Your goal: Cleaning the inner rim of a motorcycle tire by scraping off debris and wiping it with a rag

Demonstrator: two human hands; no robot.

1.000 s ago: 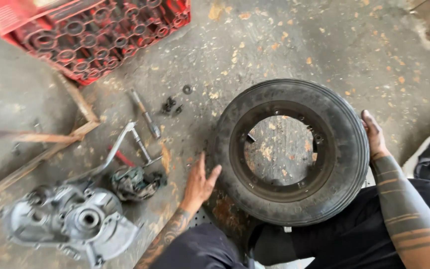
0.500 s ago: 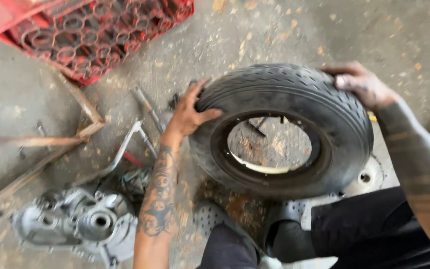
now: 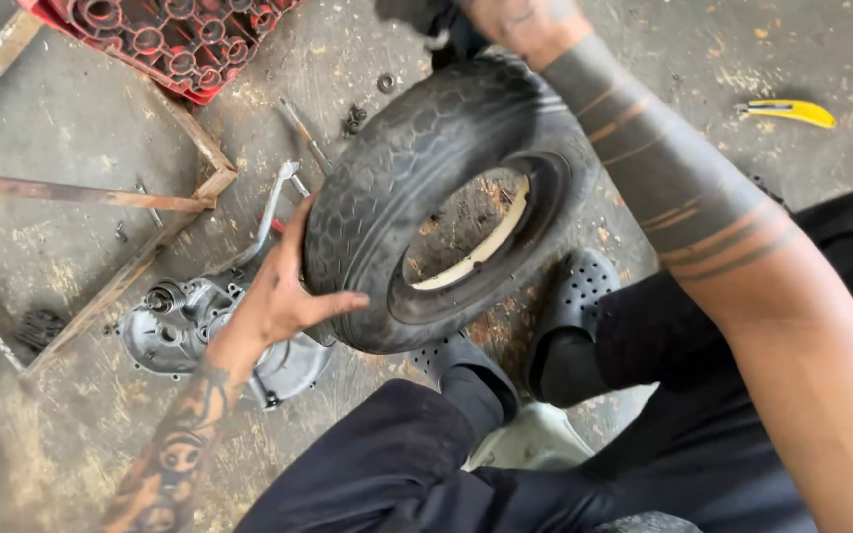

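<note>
The black tyre, flat on the floor a second ago and half raised since, is now tipped up on edge above the person's feet. The left hand presses open-palmed against its lower tread; the right hand grips its top edge. The grey engine casing lies beside.

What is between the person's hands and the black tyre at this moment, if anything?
Nothing visible. The left hand lies directly on the tread of the tyre, its grip open and flat. The right hand reaches over the upper side of the tyre at the picture's top edge; its contact is cut off there.
</note>
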